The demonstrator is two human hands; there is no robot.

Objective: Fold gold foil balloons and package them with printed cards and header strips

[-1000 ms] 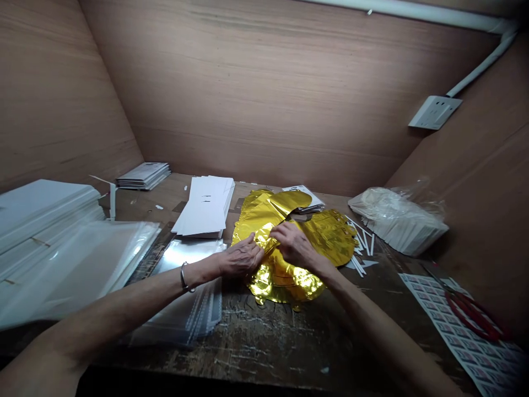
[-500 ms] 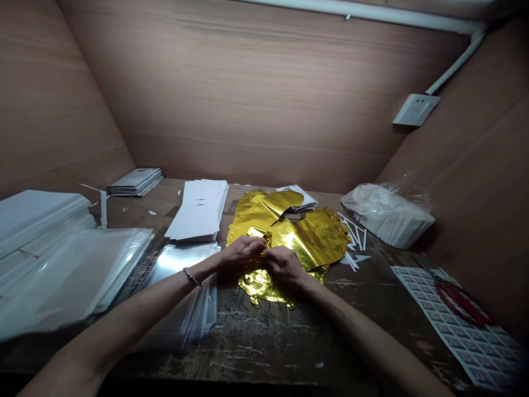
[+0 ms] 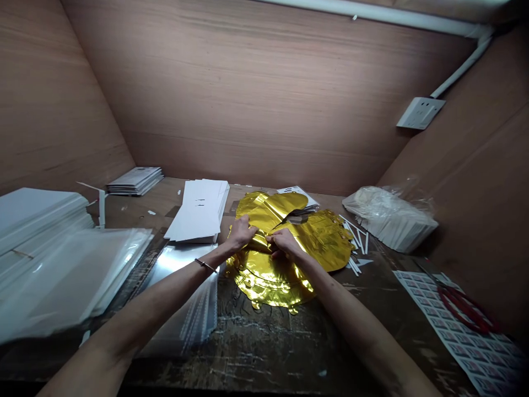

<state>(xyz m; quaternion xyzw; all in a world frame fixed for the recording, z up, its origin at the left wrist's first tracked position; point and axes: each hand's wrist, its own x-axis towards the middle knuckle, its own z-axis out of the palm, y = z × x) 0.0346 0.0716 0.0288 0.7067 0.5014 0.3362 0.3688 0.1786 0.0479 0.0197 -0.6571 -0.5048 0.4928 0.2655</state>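
While the curled fingers of the left hand and right hand pinch a fold of the gold foil balloon, nearly meeting, the thin foil looks light, soft, slippery and quick to crease, so its folded edge seems the surest hold; it lies on a scarred wooden table, beside white cards and clear plastic bags

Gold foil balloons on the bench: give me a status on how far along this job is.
Done: little looks finished, since the gold foil balloons still lie in a loose heap. In hand: the left hand and right hand both pinch foil at the heap's middle. Left: the white sticks, white card stack and clear plastic sleeves lie apart, seemingly unused.
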